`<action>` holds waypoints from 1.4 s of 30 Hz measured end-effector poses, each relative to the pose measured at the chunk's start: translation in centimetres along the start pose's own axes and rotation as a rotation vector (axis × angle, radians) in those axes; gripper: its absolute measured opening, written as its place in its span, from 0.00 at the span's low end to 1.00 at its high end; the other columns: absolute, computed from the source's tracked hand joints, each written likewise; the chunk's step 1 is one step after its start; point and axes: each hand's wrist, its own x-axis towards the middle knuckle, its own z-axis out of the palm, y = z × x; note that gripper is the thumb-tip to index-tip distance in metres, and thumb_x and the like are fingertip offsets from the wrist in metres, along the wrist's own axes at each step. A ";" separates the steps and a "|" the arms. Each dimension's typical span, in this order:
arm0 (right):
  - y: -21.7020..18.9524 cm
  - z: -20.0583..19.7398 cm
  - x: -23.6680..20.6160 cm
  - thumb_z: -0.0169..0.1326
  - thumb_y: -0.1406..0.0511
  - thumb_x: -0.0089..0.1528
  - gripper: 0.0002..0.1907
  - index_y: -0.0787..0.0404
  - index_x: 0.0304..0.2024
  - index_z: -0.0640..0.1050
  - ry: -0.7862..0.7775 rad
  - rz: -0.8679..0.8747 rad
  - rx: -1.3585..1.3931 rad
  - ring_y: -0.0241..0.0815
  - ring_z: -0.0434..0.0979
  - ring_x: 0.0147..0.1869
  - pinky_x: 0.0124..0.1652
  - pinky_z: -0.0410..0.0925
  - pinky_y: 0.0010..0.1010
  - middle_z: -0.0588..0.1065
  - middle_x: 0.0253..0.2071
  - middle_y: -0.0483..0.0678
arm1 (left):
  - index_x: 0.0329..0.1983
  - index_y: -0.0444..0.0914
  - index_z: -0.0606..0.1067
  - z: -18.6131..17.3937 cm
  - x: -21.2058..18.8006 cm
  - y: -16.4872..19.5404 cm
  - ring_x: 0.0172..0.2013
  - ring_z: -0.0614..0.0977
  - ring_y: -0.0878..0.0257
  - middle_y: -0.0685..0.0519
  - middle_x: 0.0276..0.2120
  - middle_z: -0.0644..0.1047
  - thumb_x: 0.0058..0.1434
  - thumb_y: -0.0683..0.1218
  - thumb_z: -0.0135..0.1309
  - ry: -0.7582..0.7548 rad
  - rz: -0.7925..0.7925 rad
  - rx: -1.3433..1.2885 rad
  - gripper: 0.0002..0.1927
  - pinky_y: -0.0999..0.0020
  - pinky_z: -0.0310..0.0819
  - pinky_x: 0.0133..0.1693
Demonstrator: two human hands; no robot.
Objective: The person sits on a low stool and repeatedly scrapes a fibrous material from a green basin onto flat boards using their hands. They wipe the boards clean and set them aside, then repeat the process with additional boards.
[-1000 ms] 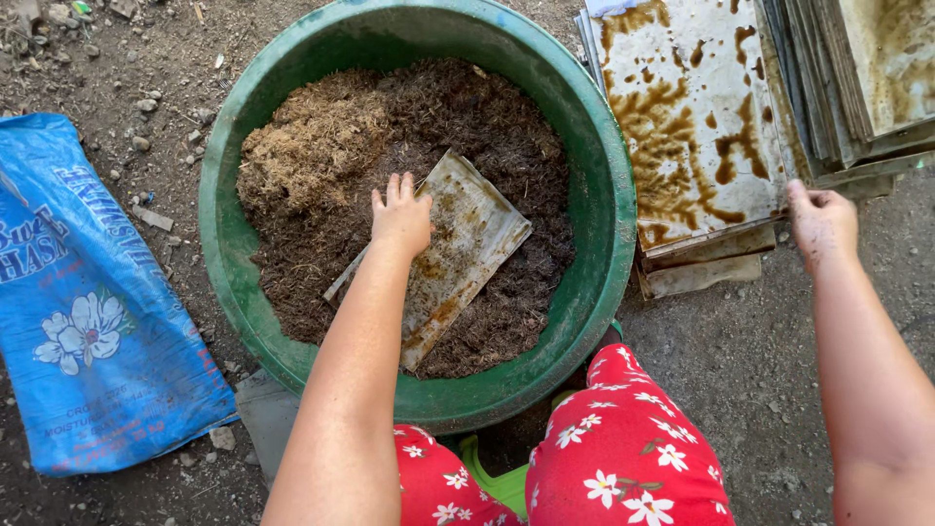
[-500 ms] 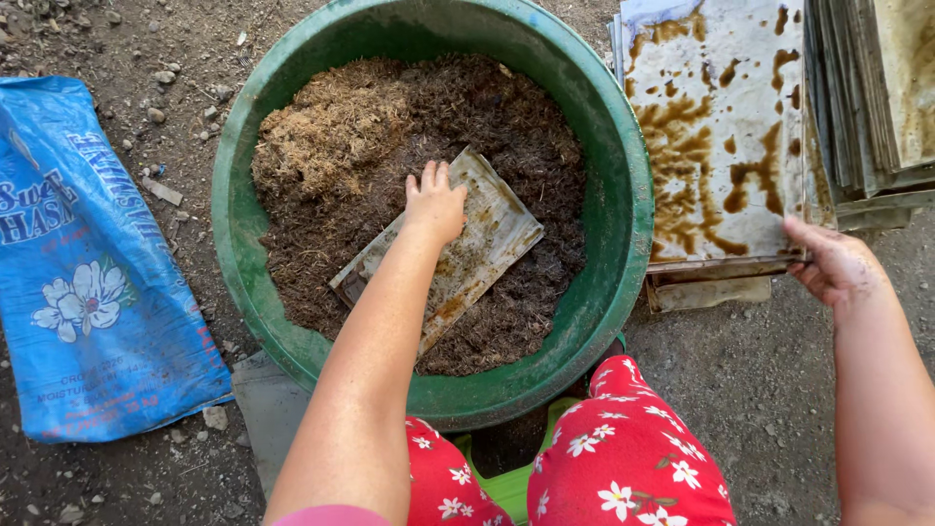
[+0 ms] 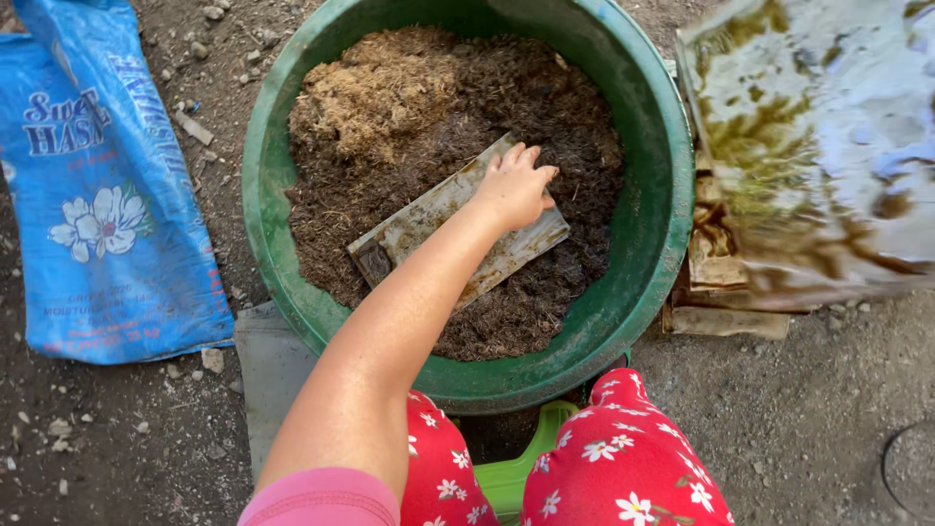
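A big green basin [image 3: 263, 195] sits on the ground, filled with dark brown soil [image 3: 545, 97] and a lighter, fibrous heap [image 3: 380, 88] at its far left. A flat, dirty rectangular board [image 3: 419, 224] lies slanted on the soil. My left hand [image 3: 516, 185] rests on the board's far end, fingers curled over its edge. To the right of the basin, a stained whitish tray [image 3: 808, 146] is raised and blurred. My right hand is hidden, probably behind that tray.
A blue woven sack [image 3: 97, 195] lies flat on the dirt at the left. Below the raised tray is a stack of more stained trays [image 3: 721, 263]. A grey slab [image 3: 273, 370] and a green stool [image 3: 516, 468] sit by my knees. Small stones are scattered around.
The stained tray at the right has lifted off its stack toward the camera, and my right hand has gone out of sight. My left hand has slid further along the board.
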 end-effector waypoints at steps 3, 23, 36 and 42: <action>-1.2 1.9 -1.7 0.56 0.65 0.69 0.14 0.58 0.57 0.72 0.012 0.015 -0.026 0.42 0.78 0.57 0.56 0.71 0.40 0.77 0.53 0.46 | 0.71 0.45 0.66 0.7 0.7 -0.7 0.71 0.62 0.43 0.43 0.71 0.62 0.65 0.57 0.55 -0.065 -0.075 -0.276 0.32 0.48 0.61 0.67; 2.9 28.0 -8.9 0.53 0.64 0.68 0.17 0.55 0.57 0.65 -0.090 0.507 0.188 0.47 0.76 0.61 0.59 0.69 0.47 0.75 0.56 0.48 | 0.65 0.45 0.72 2.8 -5.8 -6.7 0.44 0.86 0.55 0.48 0.51 0.82 0.60 0.44 0.54 0.264 -0.169 -1.714 0.27 0.56 0.84 0.44; 18.5 39.0 -12.1 0.54 0.62 0.65 0.19 0.53 0.58 0.69 -0.541 0.832 0.030 0.43 0.78 0.59 0.55 0.71 0.46 0.77 0.55 0.44 | 0.62 0.29 0.70 13.6 -11.8 -15.3 0.50 0.83 0.51 0.40 0.52 0.80 0.51 0.47 0.67 0.664 -0.732 -1.368 0.36 0.56 0.77 0.53; 18.3 41.9 -12.4 0.51 0.57 0.66 0.22 0.56 0.60 0.69 -0.870 0.904 -0.482 0.46 0.82 0.56 0.52 0.72 0.38 0.81 0.54 0.51 | 0.65 0.35 0.65 10.7 -20.3 -22.5 0.43 0.79 0.59 0.48 0.45 0.76 0.56 0.44 0.63 1.016 -0.901 -0.947 0.34 0.62 0.75 0.46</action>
